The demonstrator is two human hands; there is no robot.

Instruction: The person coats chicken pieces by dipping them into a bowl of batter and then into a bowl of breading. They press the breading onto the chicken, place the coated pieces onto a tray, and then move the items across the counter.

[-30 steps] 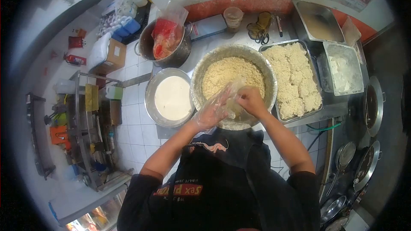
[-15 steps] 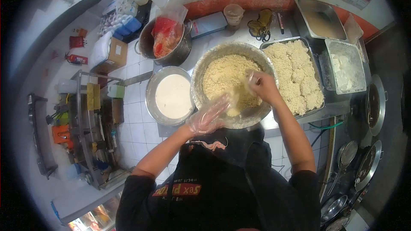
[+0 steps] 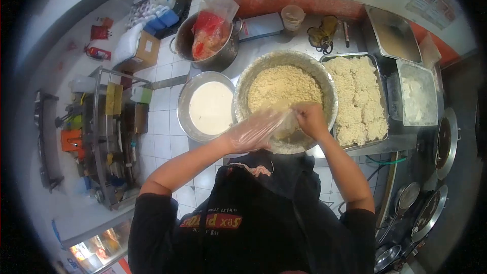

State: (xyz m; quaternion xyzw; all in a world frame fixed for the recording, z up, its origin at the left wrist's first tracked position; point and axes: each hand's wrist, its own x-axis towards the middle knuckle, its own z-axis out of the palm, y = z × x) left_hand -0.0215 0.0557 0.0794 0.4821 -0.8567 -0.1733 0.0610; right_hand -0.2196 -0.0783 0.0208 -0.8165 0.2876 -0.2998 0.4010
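Observation:
A large round metal basin [image 3: 243, 66] holds pale yellow crumbs. Over its front part, my left hand [image 3: 256, 131] wears a clear plastic glove, its fingers pointing right toward the other hand. My right hand [image 3: 310, 119] is bare above the basin's right side, its fingers closed on the fingertip end of the plastic glove. Left of the basin stands a metal bowl of white batter [image 3: 210, 109]. On the right, a tray of crumb-coated pieces [image 3: 355, 99] lies close to the basin.
A pot [image 3: 223, 56] with a red plastic bag stands at the back left. Behind the basin are a grey box [image 3: 261, 26], a clear cup [image 3: 292, 18] and a marker [image 3: 346, 34]. White powder fills a container [image 3: 418, 96] at the right, near a deep steel pan [image 3: 393, 33].
My hands have come together over the basin, and my right fingers have taken hold of the glove's end. The whole view has shifted slightly.

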